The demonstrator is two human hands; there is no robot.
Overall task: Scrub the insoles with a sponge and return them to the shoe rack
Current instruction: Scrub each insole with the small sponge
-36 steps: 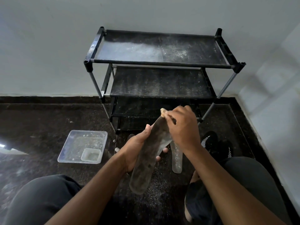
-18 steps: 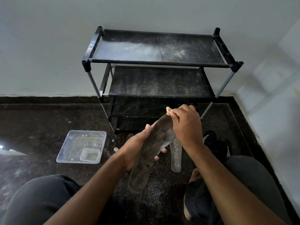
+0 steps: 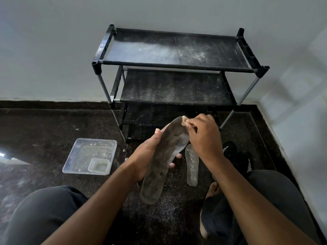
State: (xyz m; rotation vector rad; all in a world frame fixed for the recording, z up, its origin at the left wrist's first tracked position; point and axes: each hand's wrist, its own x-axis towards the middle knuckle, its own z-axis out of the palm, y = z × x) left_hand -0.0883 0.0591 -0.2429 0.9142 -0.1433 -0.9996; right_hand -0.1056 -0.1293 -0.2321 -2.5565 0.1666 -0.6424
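My left hand (image 3: 145, 154) grips a long grey dirty insole (image 3: 162, 161) from below, holding it tilted up over the floor. My right hand (image 3: 205, 137) pinches a small tan sponge (image 3: 184, 120) and presses it on the insole's far tip. A second insole (image 3: 192, 165), pale and dusty, lies flat on the dark floor just right of the held one. The black shoe rack (image 3: 173, 66) stands against the wall beyond my hands, its shelves dusted with white powder.
A clear plastic tray (image 3: 79, 156) with a small tub (image 3: 99, 165) in its corner sits on the floor to the left. Black shoes with white stripes (image 3: 237, 156) lie at the right near my knee. Grit covers the floor below the insole. A wall closes the right side.
My right hand with the sponge has stayed at the insole's far tip, shifting slightly along the edge. The left hand keeps the same grip on the insole.
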